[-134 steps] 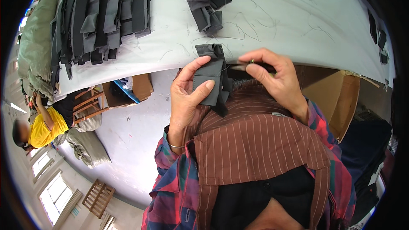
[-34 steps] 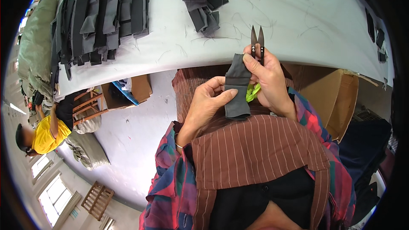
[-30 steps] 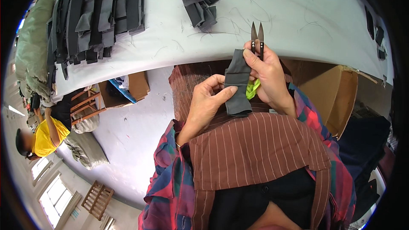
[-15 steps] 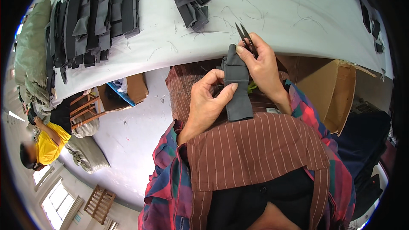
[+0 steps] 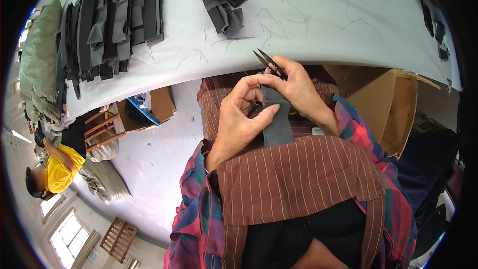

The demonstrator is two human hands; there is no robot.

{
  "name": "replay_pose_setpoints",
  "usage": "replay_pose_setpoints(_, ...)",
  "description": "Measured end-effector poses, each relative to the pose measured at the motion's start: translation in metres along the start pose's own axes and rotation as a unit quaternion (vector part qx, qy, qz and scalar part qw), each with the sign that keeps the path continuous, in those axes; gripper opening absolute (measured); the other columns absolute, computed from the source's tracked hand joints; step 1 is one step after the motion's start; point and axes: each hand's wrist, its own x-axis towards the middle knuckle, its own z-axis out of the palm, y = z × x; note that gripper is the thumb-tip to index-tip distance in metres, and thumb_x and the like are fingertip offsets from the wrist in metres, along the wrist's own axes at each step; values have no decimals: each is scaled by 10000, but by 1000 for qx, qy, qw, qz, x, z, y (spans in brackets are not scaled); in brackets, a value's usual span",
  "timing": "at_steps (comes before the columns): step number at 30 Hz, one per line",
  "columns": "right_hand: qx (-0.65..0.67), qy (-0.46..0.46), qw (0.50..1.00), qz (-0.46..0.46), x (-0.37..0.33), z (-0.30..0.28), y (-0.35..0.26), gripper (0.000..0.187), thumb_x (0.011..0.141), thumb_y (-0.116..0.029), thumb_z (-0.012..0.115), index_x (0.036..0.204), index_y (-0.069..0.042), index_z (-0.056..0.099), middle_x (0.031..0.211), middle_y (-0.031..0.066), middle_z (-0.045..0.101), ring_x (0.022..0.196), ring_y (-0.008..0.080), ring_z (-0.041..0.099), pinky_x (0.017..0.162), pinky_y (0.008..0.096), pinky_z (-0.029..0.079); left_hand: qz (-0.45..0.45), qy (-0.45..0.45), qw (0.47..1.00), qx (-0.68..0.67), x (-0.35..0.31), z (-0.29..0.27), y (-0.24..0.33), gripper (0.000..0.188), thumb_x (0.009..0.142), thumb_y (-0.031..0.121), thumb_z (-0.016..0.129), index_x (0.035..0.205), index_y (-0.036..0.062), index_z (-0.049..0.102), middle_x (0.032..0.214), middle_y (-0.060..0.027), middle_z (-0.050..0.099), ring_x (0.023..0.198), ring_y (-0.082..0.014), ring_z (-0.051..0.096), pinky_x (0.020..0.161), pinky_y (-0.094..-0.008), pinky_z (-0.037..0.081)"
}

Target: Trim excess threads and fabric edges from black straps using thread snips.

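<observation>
My left hand pinches a dark grey folded fabric strip between thumb and fingers, above my lap. The strip hangs down toward my striped brown apron. Black thread snips sit in my closed right hand, their two pointed blades apart and aimed up and left toward the table. Fingers of both hands meet at the upper end of the strip and partly cover it.
A white-covered table lies ahead, strewn with loose threads. It bears a row of grey strips at left and a heap of strips at the middle. A cardboard box stands at right. A person in yellow is far left.
My right hand has moved down and left with the snips, close against my left hand. The strip's upper end has dropped behind my fingers.
</observation>
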Motion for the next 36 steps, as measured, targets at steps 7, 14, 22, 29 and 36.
replay_pose_setpoints(7, -48, -4, 999, 22, -13, -4, 6, 104, 829, -76, 609, 859, 8, 556, 739, 5, 541, 707, 62, 464, 643, 232, 415, -85, -42, 992, 86, 0, -6, -6, 291, 764, -41, 697, 1006, 16, 546, 827, 13, 588, 720, -15, 533, 635, -160, 434)
replay_pose_setpoints(14, -58, -3, 998, -27, -29, -27, -17, 177, 856, -161, 663, 915, 4, 637, 787, 17, 576, 707, 88, 526, 647, 250, 437, -127, -45, 983, 126, 4, -3, -7, 267, 758, 0, 717, 970, 25, 557, 747, 33, 587, 673, 13, 515, 575, -133, 401)
replay_pose_setpoints(22, -364, 16, 923, -126, -40, -26, -31, 340, 721, -352, 776, 792, -46, 644, 757, 59, 575, 594, 255, 590, 506, 372, 459, -60, 11, 988, 145, 8, 12, -15, 252, 710, 12, 684, 938, -23, 584, 672, 5, 594, 651, -18, 521, 594, -192, 417)
replay_pose_setpoints(29, -409, -16, 909, -82, -40, -25, -30, 294, 760, -334, 712, 798, -50, 646, 755, 74, 594, 622, 298, 610, 514, 406, 470, -119, 6, 973, 198, 11, 17, -11, 275, 726, 12, 688, 980, -11, 587, 847, 0, 618, 774, -41, 558, 679, -195, 457)
replay_pose_setpoints(36, -248, -25, 965, -76, -36, -22, -18, 177, 816, -202, 646, 819, -28, 614, 734, 77, 584, 615, 210, 574, 553, 349, 456, -71, 16, 971, 228, 12, 12, -10, 256, 711, 33, 718, 932, -6, 595, 663, -2, 578, 625, -47, 528, 568, -219, 427)
